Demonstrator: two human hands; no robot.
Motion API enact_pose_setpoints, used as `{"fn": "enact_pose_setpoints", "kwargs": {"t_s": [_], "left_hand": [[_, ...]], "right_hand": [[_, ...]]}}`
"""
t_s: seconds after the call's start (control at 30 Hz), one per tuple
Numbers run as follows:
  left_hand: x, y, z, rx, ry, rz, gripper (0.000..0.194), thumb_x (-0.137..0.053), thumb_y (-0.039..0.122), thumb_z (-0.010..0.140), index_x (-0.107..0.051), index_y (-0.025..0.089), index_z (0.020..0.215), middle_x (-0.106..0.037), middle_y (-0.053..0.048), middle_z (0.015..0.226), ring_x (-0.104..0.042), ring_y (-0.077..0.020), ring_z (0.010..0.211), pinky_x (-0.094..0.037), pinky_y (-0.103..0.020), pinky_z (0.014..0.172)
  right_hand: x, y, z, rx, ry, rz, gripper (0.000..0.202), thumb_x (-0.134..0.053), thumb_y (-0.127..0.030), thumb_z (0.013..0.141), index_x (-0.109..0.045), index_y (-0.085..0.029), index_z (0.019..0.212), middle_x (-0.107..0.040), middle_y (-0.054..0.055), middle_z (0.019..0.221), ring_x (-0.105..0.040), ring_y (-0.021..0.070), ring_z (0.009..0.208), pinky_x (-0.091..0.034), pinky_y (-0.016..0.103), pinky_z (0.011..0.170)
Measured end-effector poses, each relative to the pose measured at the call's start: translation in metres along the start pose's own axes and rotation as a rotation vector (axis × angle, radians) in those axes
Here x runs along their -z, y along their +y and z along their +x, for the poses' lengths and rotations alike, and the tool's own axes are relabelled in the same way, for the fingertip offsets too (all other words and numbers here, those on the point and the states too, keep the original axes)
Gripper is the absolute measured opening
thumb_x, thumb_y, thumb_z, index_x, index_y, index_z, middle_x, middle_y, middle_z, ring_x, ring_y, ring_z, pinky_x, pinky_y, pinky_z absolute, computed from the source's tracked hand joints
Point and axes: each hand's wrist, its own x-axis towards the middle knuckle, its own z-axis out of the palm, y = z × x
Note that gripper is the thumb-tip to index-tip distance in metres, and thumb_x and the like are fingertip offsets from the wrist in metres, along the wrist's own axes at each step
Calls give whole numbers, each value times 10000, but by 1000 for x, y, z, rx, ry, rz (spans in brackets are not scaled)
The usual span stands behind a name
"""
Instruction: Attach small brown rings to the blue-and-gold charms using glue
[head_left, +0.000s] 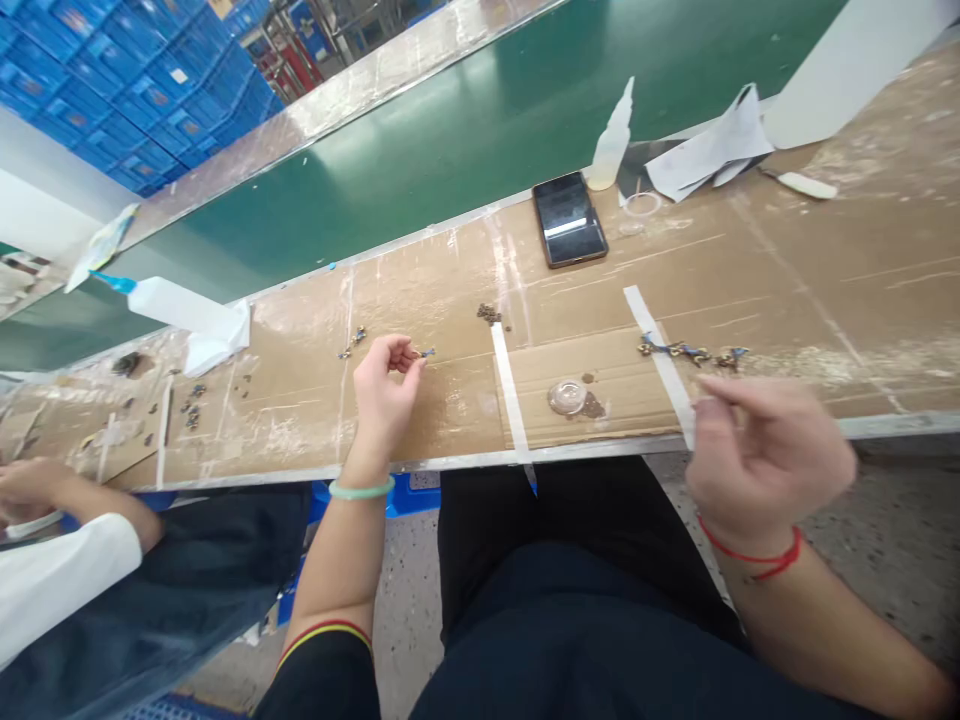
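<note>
My left hand [384,395] is closed over the cardboard-covered bench, a small blue-and-gold piece [427,352] showing at its fingertips. My right hand [769,455], blurred, has its thumb and forefinger pinched together near the front edge; what they hold, if anything, I cannot make out. Just beyond it lies a row of small blue-and-gold pieces [679,350], partly across a white tape strip [660,345]. Between my hands a clear round dish [568,397] stands on a flat cardboard piece [536,360]. Past that is a pile of tiny brown bits [489,314].
A phone [570,222], a white squeeze bottle [611,140], crumpled paper [709,150] and a white-handled tool [806,184] lie at the back right. Leftward are a blue-tipped bottle [180,305] and more small pieces [195,405]. A co-worker's arm [97,500] reaches in at far left.
</note>
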Motion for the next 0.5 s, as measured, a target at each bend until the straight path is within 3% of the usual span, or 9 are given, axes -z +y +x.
{"fn": "enact_pose_setpoints", "kwargs": {"t_s": [0.13,0.2,0.27,0.33,0.4,0.5], "left_hand": [[-2,49,-24,-626,126,-78,261,-779,107,988,-614,250,1130,-817,-7,949,-789,-155,811,-659,-292,771],[-4,68,-29,-814,127,-133,251,-792,84,987,-603,234,1058,-832,-26,958,-798,-159,831,-654,-273,727],[-7,81,-31,-890,124,-205,239,-782,64,991,-602,221,999,-833,-39,976,-802,-160,858,-658,-267,720],[-11,87,-34,-846,154,-310,252,-799,60,977,-612,226,1005,-817,-23,1000,-792,-152,850,-663,-267,722],[-16,91,-38,-673,172,-438,284,-834,84,956,-633,244,1078,-783,-13,1028,-777,-151,847,-663,-273,723],[-19,96,-45,-353,32,-611,185,-793,191,1021,-685,247,1161,-737,-32,1014,-753,-166,869,-655,-283,739]], "right_hand": [[-14,-48,9,-119,-324,405,237,-752,-379,1066,-801,-312,1288,-770,21,815,-691,191,669,-590,340,619],[-22,-60,8,-196,-401,583,206,-702,-383,1106,-776,-282,1269,-784,16,852,-715,177,703,-611,318,643],[-26,-63,5,-236,-402,724,111,-689,-331,1116,-770,-262,1146,-794,17,876,-735,163,746,-620,304,690],[-25,-62,1,-262,-357,803,53,-718,-263,1093,-768,-254,1077,-799,24,896,-755,166,803,-628,311,735],[-20,-61,-1,-286,-314,834,65,-765,-207,1052,-781,-256,1092,-803,32,916,-772,178,842,-636,318,749],[-15,-60,1,-279,-287,841,163,-803,-143,1004,-796,-268,1107,-810,30,927,-786,183,847,-651,318,743]]}}
